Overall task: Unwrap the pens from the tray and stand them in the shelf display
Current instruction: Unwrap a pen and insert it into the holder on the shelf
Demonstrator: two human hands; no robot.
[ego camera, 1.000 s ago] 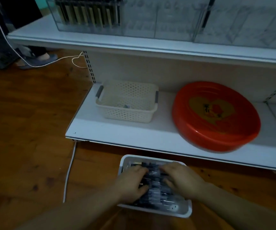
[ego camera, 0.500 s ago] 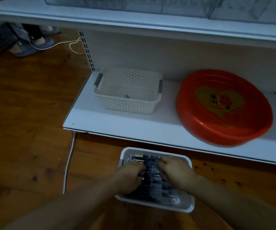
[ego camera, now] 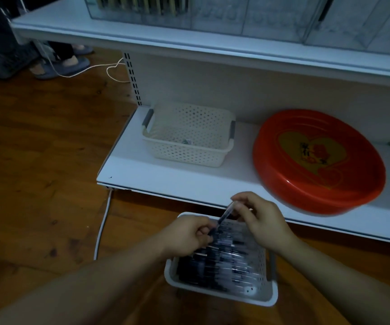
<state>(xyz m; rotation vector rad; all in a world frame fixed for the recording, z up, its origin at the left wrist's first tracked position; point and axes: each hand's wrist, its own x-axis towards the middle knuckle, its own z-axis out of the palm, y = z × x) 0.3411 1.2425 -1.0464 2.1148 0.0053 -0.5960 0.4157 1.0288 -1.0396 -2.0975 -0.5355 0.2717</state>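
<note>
Dim wooden floor [ego camera: 37, 160] with a white tray [ego camera: 219, 293] full of wrapped pens [ego camera: 222, 261] just before the bottom shelf [ego camera: 189, 181]. Above the tray, one pen [ego camera: 225, 214] held aslant between both hands: left hand [ego camera: 187, 235] gripping the lower end, right hand [ego camera: 262, 221] pinching the upper end. On the bottom shelf, a cream perforated basket [ego camera: 189, 137] at left, a round red plate [ego camera: 318, 160] with a heart pattern leaning at right. On the upper shelf [ego camera: 189, 41], clear display boxes [ego camera: 271, 17], the leftmost holding upright pens. White cable [ego camera: 102, 228] along the floor.
</note>
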